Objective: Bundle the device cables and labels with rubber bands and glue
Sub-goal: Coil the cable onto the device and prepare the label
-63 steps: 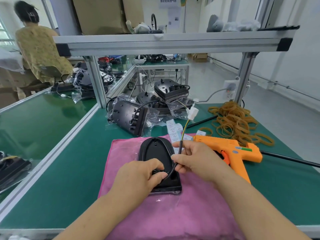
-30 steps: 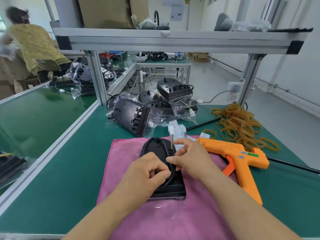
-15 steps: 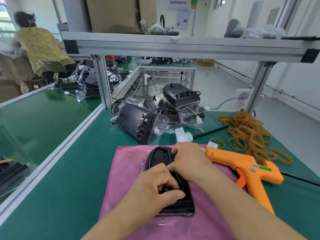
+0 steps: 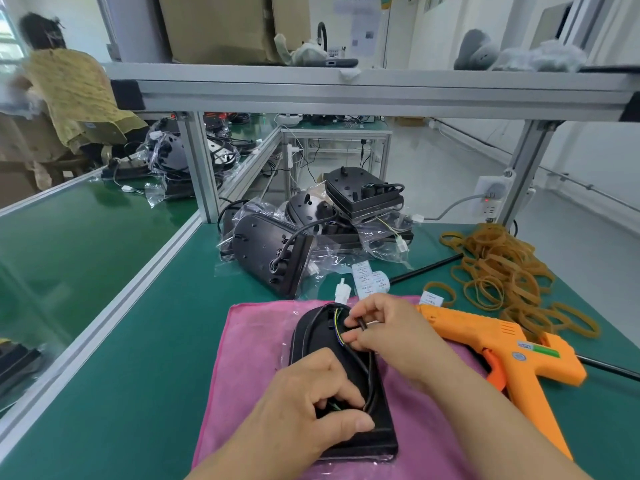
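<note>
A black device (image 4: 313, 336) lies flat on a pink cloth (image 4: 249, 362) in front of me. Its black cable (image 4: 370, 372) runs in a loop along the right side of the device. My left hand (image 4: 313, 407) presses the cable's near end onto the device. My right hand (image 4: 388, 332) pinches the cable at the far end, where thin coloured wires lead to a white connector (image 4: 342, 292). An orange glue gun (image 4: 512, 355) lies to the right. Tan rubber bands (image 4: 498, 271) are piled behind it. White labels (image 4: 369, 282) lie beyond the cloth.
More black devices in clear bags (image 4: 311, 230) are heaped at the back of the green table (image 4: 145, 341). An aluminium frame post (image 4: 201, 168) and shelf rail (image 4: 346, 93) stand above. A power socket (image 4: 491, 199) hangs at right. Another person (image 4: 65, 88) sits far left.
My right hand has brought the raised cable and connector down onto the device and folded it into a loop. My left hand stayed on the near end. My head moved closer.
</note>
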Available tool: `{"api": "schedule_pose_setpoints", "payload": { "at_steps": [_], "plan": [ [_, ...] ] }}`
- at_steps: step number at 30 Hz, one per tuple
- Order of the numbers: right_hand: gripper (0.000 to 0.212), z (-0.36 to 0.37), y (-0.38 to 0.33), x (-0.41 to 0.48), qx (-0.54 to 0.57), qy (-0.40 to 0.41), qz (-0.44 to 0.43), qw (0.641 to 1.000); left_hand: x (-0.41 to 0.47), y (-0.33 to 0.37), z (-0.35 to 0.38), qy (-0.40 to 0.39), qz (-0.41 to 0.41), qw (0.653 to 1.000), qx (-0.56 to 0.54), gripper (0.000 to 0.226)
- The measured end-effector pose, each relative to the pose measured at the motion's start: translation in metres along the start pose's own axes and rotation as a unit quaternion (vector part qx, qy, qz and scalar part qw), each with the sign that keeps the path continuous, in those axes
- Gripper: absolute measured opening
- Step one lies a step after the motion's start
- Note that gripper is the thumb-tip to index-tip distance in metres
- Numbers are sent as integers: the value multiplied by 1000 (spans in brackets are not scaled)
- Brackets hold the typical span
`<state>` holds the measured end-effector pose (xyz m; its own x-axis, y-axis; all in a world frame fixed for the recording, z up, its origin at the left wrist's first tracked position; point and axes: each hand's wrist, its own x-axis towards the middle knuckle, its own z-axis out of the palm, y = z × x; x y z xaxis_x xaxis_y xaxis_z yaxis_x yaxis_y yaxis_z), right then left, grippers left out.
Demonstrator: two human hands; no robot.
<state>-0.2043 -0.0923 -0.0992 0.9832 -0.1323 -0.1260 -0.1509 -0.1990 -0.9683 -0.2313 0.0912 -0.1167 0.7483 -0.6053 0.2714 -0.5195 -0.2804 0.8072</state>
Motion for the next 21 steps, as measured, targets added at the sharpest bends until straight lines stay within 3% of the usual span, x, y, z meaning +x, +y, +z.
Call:
{"api": "schedule_pose_setpoints", "payload": {
  "at_steps": [2,5,8,12,16,21],
  "plan": [
    [34,-4,4,0,-153,19,-76,985,0,0,-1,-6,0,1000,1,16],
    [36,-5,10,-2,-330,37,-150,931,0,0,-2,-7,6,1000,6,15],
    [36,-6,22,-1,-280,91,-181,938,0,-1,-2,1,16,1000,8,16],
    [28,-3,27,-3,-177,124,-115,970,-1,-3,-2,3,37,999,15,16],
    [15,0,26,-6,-192,119,-120,967,-3,-6,-2,24,62,996,52,12],
    [16,-7,17,-6,-263,91,-152,948,2,-10,-1,92,95,982,131,18]
  ]
}}
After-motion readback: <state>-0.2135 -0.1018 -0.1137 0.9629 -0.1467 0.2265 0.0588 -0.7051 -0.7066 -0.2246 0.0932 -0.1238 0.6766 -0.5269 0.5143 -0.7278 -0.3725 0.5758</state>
